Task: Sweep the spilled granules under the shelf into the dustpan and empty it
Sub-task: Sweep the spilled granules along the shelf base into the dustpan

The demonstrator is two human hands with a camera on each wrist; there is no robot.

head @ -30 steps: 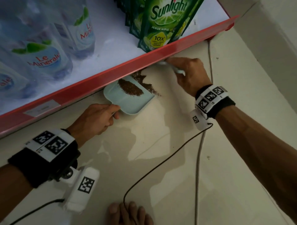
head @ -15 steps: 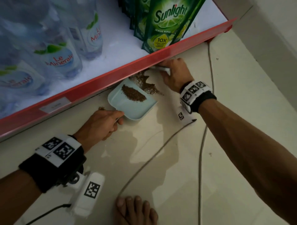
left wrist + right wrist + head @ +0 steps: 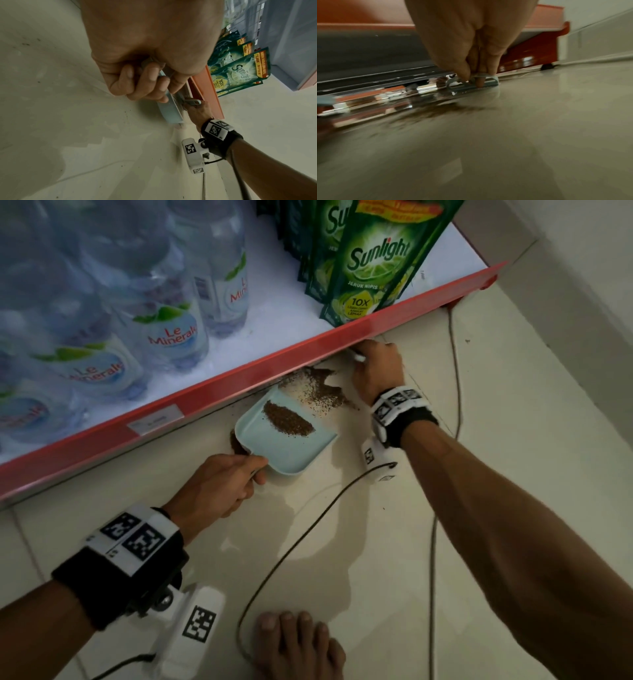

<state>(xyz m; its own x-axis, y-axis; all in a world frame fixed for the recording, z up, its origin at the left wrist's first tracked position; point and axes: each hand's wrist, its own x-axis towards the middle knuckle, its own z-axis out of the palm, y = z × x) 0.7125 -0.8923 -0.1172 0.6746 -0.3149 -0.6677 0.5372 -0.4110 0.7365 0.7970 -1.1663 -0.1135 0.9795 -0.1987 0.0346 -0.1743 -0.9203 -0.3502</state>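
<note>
A pale blue dustpan lies on the floor at the red shelf edge, with a heap of brown granules in it. My left hand grips its handle from below left. More spilled granules lie on the tiles just beyond the pan's lip, partly under the shelf. My right hand holds a small pale blue brush low against the floor, right of the granules; its bristles are hidden under the shelf. A small dark patch of granules sits left of the pan.
Water bottles and green detergent pouches stand on the shelf above. A dark cable and a pale cable run across the tiled floor. My bare foot is at the bottom. A wall rises on the right.
My right hand with the brush has drawn back to the right along the shelf edge. The dustpan has stayed put in my left hand.
</note>
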